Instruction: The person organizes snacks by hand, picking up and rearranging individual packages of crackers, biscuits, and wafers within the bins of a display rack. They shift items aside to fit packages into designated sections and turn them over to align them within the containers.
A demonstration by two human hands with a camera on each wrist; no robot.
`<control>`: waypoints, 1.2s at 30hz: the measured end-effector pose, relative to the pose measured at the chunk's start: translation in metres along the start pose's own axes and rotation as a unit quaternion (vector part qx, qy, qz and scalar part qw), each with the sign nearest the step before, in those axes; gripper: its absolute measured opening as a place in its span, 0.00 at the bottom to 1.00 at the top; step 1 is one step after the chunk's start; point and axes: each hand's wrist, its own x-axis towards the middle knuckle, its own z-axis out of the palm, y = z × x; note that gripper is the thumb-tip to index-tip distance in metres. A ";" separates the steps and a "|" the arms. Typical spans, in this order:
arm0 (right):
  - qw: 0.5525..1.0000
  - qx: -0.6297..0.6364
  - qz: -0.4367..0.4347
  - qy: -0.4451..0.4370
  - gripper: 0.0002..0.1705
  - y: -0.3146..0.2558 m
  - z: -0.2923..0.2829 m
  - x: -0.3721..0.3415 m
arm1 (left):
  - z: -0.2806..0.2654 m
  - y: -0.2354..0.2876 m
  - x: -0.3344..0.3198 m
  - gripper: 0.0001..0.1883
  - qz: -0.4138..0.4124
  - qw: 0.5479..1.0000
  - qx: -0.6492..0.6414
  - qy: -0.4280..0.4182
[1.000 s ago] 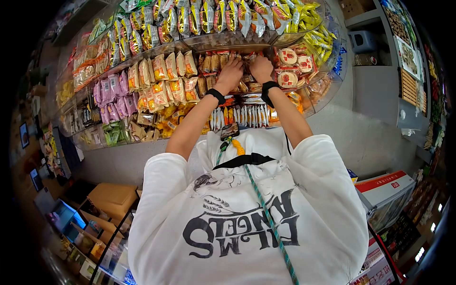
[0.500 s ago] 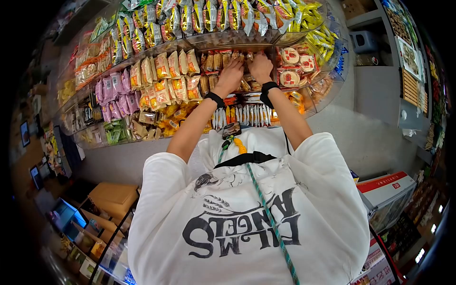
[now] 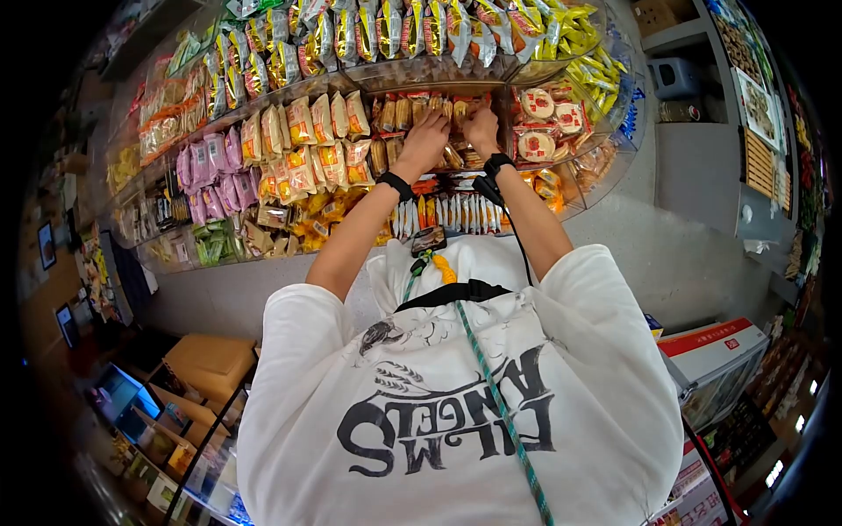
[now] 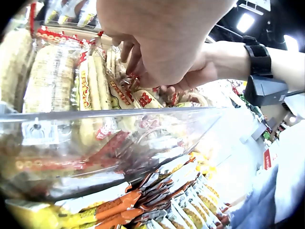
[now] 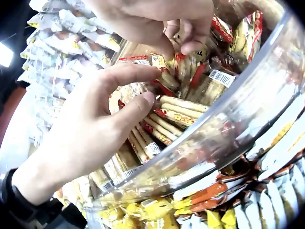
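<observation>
Clear, red-printed packets of pale stick-shaped snacks (image 4: 90, 78) stand packed in a transparent bin (image 4: 114, 117). My left hand (image 3: 426, 143) reaches down among them. In the right wrist view the left thumb (image 5: 143, 101) and forefinger lie apart, around the crinkled end of a snack packet. My right hand (image 3: 481, 131) is just beside it, at the bin's right part. Its curled fingers (image 5: 190, 40) pinch a red-edged snack packet (image 5: 200, 55) in the right wrist view. Both hands hide parts of the packets beneath them.
Round crackers in red packs (image 3: 536, 103) fill the compartment to the right. Cream-coloured bags (image 3: 298, 123) stand to the left. Silver-yellow bags (image 3: 386, 31) line the row behind, and slim white packets (image 3: 452, 215) the row in front. The bin's clear front wall rises before my hands.
The right hand has shifted slightly and turned at the wrist, so the device and cable on its band now show. The left hand stays nearly in place among the packets.
</observation>
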 end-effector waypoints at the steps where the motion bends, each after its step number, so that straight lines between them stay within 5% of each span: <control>1: 0.999 0.031 -0.002 0.009 0.16 0.000 0.003 0.005 | 0.000 0.001 0.000 0.18 0.004 1.000 -0.002 0.006; 6: 0.995 0.060 0.033 -0.068 0.13 0.006 -0.002 0.024 | -0.002 0.002 -0.001 0.17 0.016 0.999 -0.007 0.030; 7: 0.997 -0.018 -0.011 -0.079 0.14 -0.004 -0.022 0.019 | -0.007 0.003 -0.002 0.16 0.009 0.998 -0.025 0.048; 12: 0.988 0.076 -0.071 -0.117 0.17 -0.021 -0.096 -0.011 | -0.020 0.004 -0.017 0.16 -0.008 0.991 -0.100 0.085; 15: 0.942 -0.123 -0.178 -0.255 0.11 -0.018 -0.105 -0.030 | -0.025 0.020 -0.020 0.18 0.050 0.986 -0.160 0.012; 20: 0.870 -0.295 -0.270 -0.289 0.07 0.013 -0.063 -0.034 | -0.003 0.034 -0.017 0.16 0.114 0.982 -0.150 0.018; 22: 0.846 -0.342 -0.302 -0.275 0.09 0.018 -0.055 -0.035 | -0.002 0.033 -0.018 0.15 0.106 0.984 -0.119 -0.081; 29: 0.782 -0.430 -0.323 -0.316 0.12 0.025 -0.036 -0.020 | 0.010 0.029 -0.027 0.10 0.084 0.990 -0.102 -0.048; 32: 0.728 -0.478 -0.364 -0.330 0.11 0.035 -0.023 -0.008 | 0.008 0.028 -0.025 0.14 0.087 0.988 -0.079 -0.101; 36: 0.713 -0.465 -0.254 -0.459 0.09 0.019 -0.032 0.002 | 0.010 0.027 -0.029 0.14 0.089 0.989 -0.092 -0.071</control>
